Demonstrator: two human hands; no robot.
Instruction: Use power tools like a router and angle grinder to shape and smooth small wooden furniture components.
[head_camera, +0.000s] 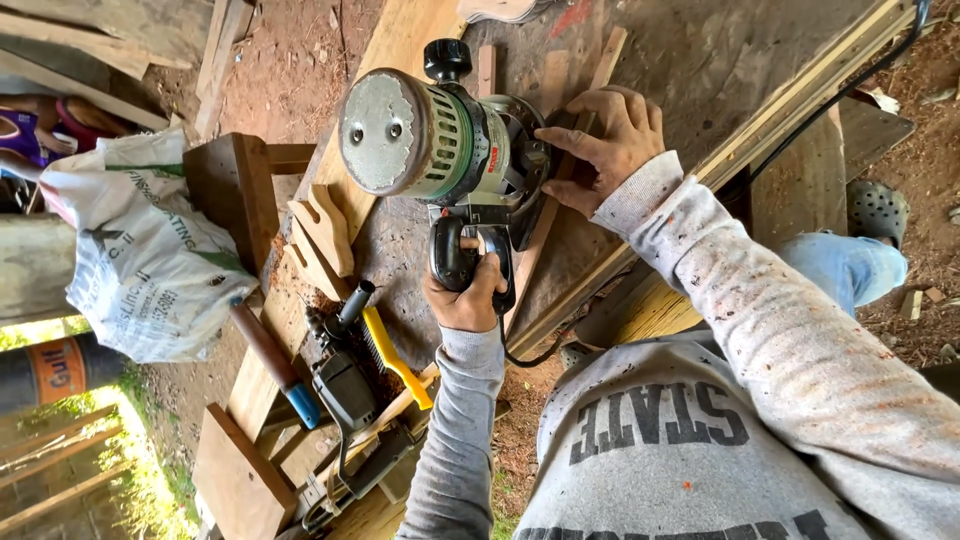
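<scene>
While my left hand (465, 295) clenched the router (440, 140) handle and my right hand (610, 140) lay open at its 3 o'clock, I noted a kickback could pull those fingers beneath it.

The person leans in, both arms in grey, paint-flecked sleeves. One hand (468, 298) reaches straight forward, fingers (492, 272) curled tight into a closed grip, thumb wrapped over. The other hand (605, 140) comes in from the side, wrist bent, palm down, fingers spread and pressing flat.
</scene>
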